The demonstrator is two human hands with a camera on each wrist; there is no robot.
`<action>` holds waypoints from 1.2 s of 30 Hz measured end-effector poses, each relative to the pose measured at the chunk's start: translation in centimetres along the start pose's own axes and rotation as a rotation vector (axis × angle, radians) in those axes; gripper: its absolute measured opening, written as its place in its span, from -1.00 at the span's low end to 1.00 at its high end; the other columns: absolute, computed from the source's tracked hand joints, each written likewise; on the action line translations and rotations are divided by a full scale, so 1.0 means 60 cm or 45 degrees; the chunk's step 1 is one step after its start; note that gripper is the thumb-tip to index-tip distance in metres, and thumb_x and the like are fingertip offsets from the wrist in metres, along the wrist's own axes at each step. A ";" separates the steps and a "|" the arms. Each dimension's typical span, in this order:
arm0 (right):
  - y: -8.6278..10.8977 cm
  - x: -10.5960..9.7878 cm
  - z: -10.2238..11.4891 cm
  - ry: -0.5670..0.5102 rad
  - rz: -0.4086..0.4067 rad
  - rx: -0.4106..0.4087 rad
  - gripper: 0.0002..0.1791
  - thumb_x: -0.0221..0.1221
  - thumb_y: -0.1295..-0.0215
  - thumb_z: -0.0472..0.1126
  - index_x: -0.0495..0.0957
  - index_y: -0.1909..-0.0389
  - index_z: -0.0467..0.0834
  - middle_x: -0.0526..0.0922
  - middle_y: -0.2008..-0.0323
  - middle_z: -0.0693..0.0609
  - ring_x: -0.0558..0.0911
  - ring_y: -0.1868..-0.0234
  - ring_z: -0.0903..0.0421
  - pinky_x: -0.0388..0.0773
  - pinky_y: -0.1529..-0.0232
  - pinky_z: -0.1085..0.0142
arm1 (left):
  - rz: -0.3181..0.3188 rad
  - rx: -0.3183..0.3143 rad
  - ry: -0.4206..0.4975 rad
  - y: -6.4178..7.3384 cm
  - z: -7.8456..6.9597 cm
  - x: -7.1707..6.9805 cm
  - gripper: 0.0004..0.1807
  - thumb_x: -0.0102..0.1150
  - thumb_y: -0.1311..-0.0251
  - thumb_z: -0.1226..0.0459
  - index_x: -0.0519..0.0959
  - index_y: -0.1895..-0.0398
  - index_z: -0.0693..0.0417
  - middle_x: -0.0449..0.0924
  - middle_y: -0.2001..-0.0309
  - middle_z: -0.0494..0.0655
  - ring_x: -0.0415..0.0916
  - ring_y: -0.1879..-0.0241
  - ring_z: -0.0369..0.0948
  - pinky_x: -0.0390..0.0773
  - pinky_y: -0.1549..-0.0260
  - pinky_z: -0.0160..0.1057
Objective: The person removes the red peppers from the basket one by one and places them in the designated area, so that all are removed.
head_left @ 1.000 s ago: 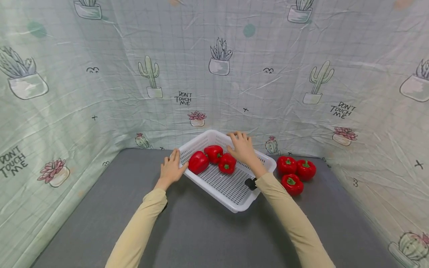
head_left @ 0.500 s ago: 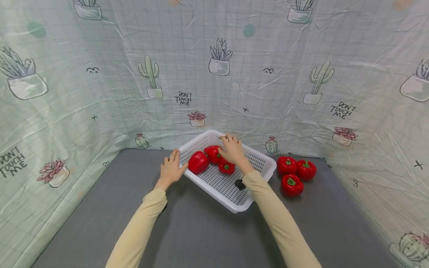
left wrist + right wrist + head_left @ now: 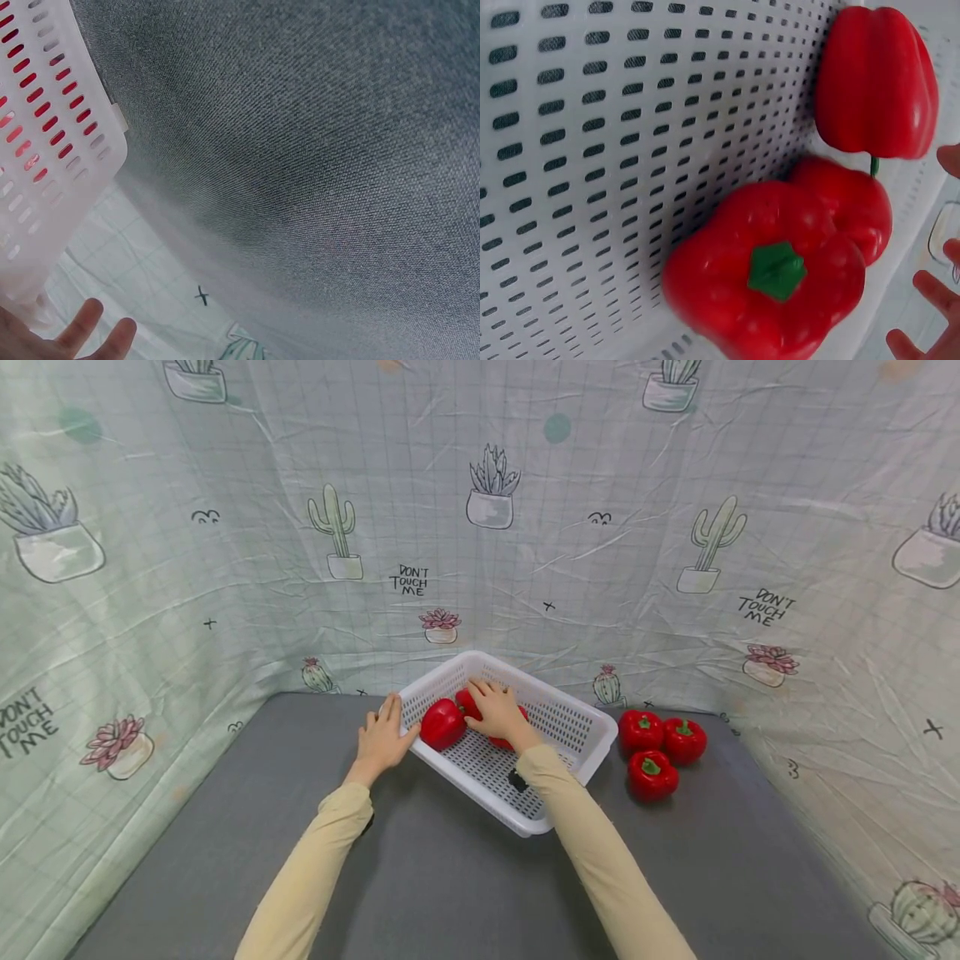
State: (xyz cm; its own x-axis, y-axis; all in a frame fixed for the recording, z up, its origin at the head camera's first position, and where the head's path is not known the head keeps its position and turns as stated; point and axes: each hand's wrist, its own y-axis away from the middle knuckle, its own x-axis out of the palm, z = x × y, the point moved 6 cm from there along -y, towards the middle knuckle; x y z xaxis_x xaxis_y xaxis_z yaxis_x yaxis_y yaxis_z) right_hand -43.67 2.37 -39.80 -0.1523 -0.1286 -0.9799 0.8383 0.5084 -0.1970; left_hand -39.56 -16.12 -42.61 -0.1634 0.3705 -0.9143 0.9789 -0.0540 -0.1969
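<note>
A white perforated plastic basket [image 3: 483, 789] sits slantwise on the grey table with three red bell peppers inside. My left hand [image 3: 381, 743] rests at its left corner, thumb over the rim and fingers along the outside; two loosely extended fingers [image 3: 84, 326] show past the corner in the left wrist view. Inside the basket, my right hand [image 3: 497, 714] hovers with spread fingers over the peppers, partly covering two in the head view. The right wrist view shows a nearer pepper [image 3: 712, 277] with a green stem, another pepper [image 3: 855, 199] behind it, and an upright pepper [image 3: 874, 82].
Three more red bell peppers [image 3: 651, 775] stand in a cluster on the table [image 3: 465, 893], right of the basket. A pale curtain [image 3: 420, 527] printed with potted cacti surrounds the table at the back and on both sides.
My right hand has moved left and down from the basket's far rim to over the peppers inside. The left hand, the basket and the peppers stay where they were.
</note>
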 end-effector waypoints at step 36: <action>-0.013 0.048 0.062 0.323 0.203 -0.187 0.01 0.33 0.19 0.13 0.04 -0.34 0.13 0.16 -0.31 0.09 0.13 -0.28 0.00 0.15 -0.20 -0.08 | -0.030 0.000 -0.007 -0.005 0.001 0.003 -0.21 -0.17 -0.18 -0.06 -0.05 -0.36 0.20 -0.06 -0.37 0.14 0.11 -0.12 0.21 0.20 0.02 0.27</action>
State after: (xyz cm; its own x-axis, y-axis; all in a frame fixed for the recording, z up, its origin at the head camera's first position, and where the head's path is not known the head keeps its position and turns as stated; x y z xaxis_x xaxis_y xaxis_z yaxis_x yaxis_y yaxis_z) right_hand -42.80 -1.57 -42.34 -0.1663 0.1691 -0.9715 0.7803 0.6249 -0.0248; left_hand -39.91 -16.09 -42.71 -0.1870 0.3665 -0.9114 0.9748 -0.0457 -0.2184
